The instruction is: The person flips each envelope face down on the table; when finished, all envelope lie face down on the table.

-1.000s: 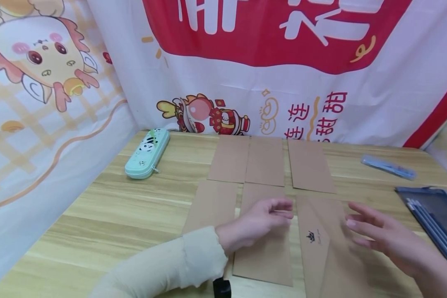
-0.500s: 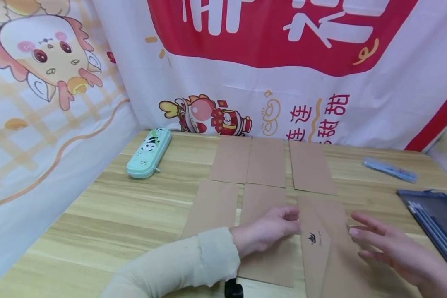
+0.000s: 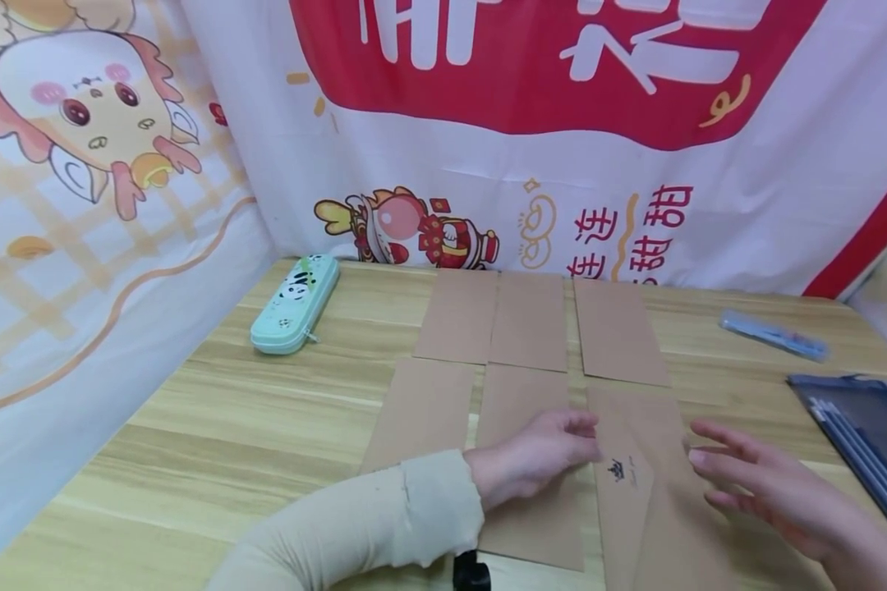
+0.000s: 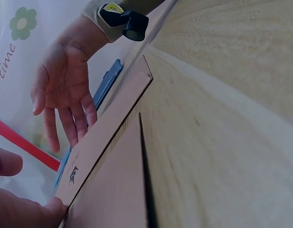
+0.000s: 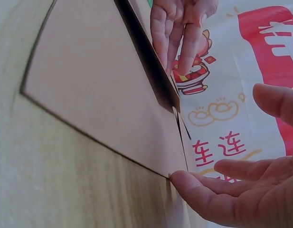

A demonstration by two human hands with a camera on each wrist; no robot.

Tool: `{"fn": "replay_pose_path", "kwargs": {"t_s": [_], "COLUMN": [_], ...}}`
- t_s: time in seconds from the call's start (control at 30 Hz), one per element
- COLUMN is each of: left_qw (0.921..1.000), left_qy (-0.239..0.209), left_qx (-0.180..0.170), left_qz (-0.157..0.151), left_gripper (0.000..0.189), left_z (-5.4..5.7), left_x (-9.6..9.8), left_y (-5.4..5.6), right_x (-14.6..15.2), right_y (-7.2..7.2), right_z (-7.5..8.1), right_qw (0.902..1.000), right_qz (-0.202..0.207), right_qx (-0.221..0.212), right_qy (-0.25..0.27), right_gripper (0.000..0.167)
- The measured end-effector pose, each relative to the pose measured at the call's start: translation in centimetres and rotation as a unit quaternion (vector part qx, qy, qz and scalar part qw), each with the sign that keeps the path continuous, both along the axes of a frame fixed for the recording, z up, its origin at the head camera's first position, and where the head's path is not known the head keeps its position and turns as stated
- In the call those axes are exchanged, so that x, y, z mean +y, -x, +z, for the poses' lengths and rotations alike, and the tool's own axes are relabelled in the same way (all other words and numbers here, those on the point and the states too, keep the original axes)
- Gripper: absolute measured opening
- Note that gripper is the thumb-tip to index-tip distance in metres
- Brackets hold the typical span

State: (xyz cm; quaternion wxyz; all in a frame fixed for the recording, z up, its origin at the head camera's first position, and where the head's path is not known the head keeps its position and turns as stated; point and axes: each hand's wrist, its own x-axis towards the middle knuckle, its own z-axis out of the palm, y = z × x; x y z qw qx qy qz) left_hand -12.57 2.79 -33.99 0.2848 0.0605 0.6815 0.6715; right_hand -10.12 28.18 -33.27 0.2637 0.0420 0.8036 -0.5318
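A brown kraft envelope [image 3: 676, 501] lies on the table at the right of the front row, its pointed flap uppermost and printed with a small black crown. At its left edge is my left hand [image 3: 535, 455], fingers loosely bent; the left wrist view shows a fingertip at that edge. My right hand [image 3: 772, 488] is on the opposite side with fingers spread, and one fingertip touches the edge in the right wrist view. Neither hand grips anything. Under my left forearm and hand lie two more brown envelopes, the nearer one [image 3: 517, 525] partly covered.
Three brown envelopes, among them the right one [image 3: 621, 332], form the back row. A mint panda pencil case [image 3: 296, 304] lies at the left. To the right are a blue slim packet [image 3: 772, 334] and a dark mesh pouch [image 3: 861, 410] with pencils. A printed cloth [image 3: 429, 148] hangs behind.
My left hand has moved right and slightly toward me, up to the printed envelope's left edge. My right hand has stayed almost in place, and the envelopes look unmoved.
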Motion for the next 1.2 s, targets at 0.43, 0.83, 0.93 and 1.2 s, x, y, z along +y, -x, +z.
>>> {"fn": "replay_pose_path", "kwargs": {"t_s": [0.43, 0.83, 0.93, 1.2], "left_qw": [0.9981, 0.9935, 0.9913, 0.9846], "left_qy": [0.015, -0.002, -0.01, 0.005], "left_qx": [0.055, 0.099, 0.119, 0.165], "left_qz": [0.022, 0.056, 0.055, 0.057], "left_gripper": [0.048, 0.051, 0.052, 0.057], "left_z": [0.0, 0.8, 1.4, 2.4], "left_x": [-1.0, -2.9, -3.3, -3.9], "left_y": [-0.3, -0.6, -0.6, -0.9], "right_x": [0.0, -2.8, -3.5, -6.0], "right_y": [0.6, 1.2, 1.3, 1.3], "right_z": [-1.6, -2.1, -2.1, -1.4], "right_qw": [0.9971, 0.9889, 0.9872, 0.9872], "right_qz": [0.004, 0.031, 0.046, 0.043], "right_qx": [0.009, 0.051, 0.056, 0.062], "right_qy": [0.076, 0.136, 0.142, 0.14], "right_gripper": [0.068, 0.064, 0.064, 0.066]}}
